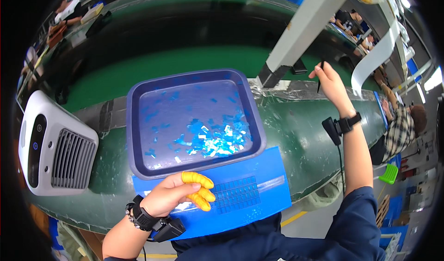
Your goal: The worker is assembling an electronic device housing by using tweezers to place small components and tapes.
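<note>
My left hand (173, 192), with yellow finger cots (200, 195) on several fingers, is over the near left of a blue board (275, 187). Its thumb presses against the covered fingers; whatever may be between them is too small to make out. Rows of small blue rectangles (238, 194) lie on the board beside those fingertips. Raised at the right, my right hand (330, 83) grips slim black tweezers (318, 80), points downward. Behind the board, partly over its far edge, a purple-blue tray (134, 136) contains many loose small blue and shiny pale pieces (217, 138), heaped toward its near right.
A white vented appliance (60, 145) stands left of the tray. Past the tray rises a grey post (303, 30), and beyond it runs a green belt surface (185, 60). White strip material (377, 60) hangs at upper right. A person in a checked shirt (400, 129) sits farther right.
</note>
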`<state>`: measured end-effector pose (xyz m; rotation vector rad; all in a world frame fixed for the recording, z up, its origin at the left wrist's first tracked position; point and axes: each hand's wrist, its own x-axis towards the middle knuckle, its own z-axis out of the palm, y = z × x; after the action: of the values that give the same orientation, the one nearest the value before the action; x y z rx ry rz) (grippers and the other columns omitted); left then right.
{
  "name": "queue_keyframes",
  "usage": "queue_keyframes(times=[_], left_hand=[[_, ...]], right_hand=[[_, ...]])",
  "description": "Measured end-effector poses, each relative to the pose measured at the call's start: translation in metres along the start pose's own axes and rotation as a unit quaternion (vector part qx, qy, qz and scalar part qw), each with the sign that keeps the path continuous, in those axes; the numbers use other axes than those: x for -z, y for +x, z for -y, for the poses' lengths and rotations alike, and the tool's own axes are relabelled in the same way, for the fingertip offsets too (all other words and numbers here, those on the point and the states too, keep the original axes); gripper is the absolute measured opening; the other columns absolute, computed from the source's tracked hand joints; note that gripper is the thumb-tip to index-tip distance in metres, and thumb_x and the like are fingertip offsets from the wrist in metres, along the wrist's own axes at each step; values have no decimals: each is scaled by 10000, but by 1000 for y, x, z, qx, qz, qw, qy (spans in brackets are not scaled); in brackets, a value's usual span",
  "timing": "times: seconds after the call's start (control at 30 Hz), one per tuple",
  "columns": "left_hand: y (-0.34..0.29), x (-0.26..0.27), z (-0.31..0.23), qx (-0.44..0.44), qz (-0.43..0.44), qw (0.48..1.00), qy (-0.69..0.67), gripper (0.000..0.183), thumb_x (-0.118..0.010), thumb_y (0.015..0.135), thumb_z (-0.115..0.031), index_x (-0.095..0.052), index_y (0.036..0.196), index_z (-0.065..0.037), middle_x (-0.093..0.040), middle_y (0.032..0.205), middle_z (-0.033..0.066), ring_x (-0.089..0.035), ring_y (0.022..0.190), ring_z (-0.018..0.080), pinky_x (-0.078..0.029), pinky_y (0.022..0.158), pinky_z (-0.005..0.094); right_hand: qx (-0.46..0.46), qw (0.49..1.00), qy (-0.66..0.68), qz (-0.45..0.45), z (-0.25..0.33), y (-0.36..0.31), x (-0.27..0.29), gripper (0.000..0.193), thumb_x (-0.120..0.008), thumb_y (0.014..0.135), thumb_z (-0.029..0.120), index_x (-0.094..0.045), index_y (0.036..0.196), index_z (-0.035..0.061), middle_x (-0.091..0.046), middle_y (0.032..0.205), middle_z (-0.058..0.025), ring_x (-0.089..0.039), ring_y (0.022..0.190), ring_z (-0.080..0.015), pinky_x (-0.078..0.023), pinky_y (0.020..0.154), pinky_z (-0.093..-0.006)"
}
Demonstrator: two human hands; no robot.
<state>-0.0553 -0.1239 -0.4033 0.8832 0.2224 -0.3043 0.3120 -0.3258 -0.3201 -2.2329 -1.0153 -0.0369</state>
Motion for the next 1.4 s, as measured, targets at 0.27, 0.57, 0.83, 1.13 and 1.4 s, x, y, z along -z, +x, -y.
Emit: queue_keyframes(times=[0.27,0.57,0.83,1.13,1.4], left_hand=[[-1,2,0,10,30,999,-22,259,-393,857,-142,-485,1046,9,-576,929,139,-588,806,218,-464,744,319],[-4,2,-3,-39,86,995,-18,313,-444,834,-162,-453,1087,20,-565,950,144,-580,822,204,-460,746,313],[-23,-46,-1,-123,9,983,136,264,-462,805,-121,-486,1011,44,-561,939,169,-555,887,279,-426,799,358],[3,-111,-11,-446,-241,288,813,375,-500,653,-122,-562,1020,-166,-492,1132,60,-435,1081,241,-250,948,386],[-23,-84,-30,-456,-297,658,521,249,-482,760,49,-501,1004,3,-576,906,74,-556,845,167,-430,743,253]], right_hand=[[-166,936,-299,79,-94,87,-39,673,-616,616,518,-493,958,-49,-546,967,-210,-527,925,-309,-407,785,-336],[-129,973,-173,-77,-71,17,-1,587,-703,519,335,-493,888,-70,-566,797,-146,-551,731,-217,-415,675,-283],[-155,965,204,-55,-29,-195,43,415,-704,536,23,-349,744,84,-523,1019,-136,-475,965,-172,-354,847,-308],[39,996,83,-3,117,-223,-10,793,-738,409,131,-425,1123,-14,-436,754,-21,-477,793,-125,-333,795,-245],[97,950,278,-101,109,-211,-45,259,-303,895,240,-387,742,49,-506,936,-118,-420,733,-77,-316,674,-193]])
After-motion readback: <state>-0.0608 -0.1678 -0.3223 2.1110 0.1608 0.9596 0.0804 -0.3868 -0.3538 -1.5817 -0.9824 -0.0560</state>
